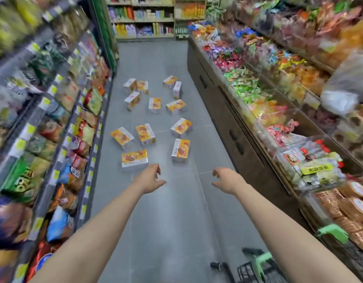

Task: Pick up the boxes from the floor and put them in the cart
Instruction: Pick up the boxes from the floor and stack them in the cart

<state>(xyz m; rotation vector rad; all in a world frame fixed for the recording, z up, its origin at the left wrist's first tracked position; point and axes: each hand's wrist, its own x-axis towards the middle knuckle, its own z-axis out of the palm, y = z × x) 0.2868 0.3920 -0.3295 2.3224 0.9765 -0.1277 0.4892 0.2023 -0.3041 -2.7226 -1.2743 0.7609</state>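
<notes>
boxes of orange-and-white printed cardboard (156,117) lie scattered across the grey tiled floor (172,221) of a shop aisle, filling the middle of the view from about 12 o'clock down towards the centre. some lie flat with the picture side up, some stand on an edge, and a few touch or lean on a neighbour. the nearest cardboard box (134,159) lies flat at about 11 o'clock from the left hand (151,177), just beyond its fingertips and not touched. another box (180,150) stands between the two hands and a little farther off, at about 12 o'clock.

both bare arms reach forward over the floor. the left hand has its fingers spread and loosely bent, thumb apart, holding nothing. the right hand (225,179) looks the same, fingers loosely curved and thumb apart, empty, well apart from any box.

at about 5 o'clock, at the bottom edge, shows part of the black wire cart with pale green handles (258,268), only its upper end in view.

shelves of snack bags (54,129) run along 9 o'clock, blurred. a dark wooden counter with clear bins of wrapped sweets (268,111) runs along 3 o'clock. far shelving (143,17) closes the aisle at 12 o'clock.
</notes>
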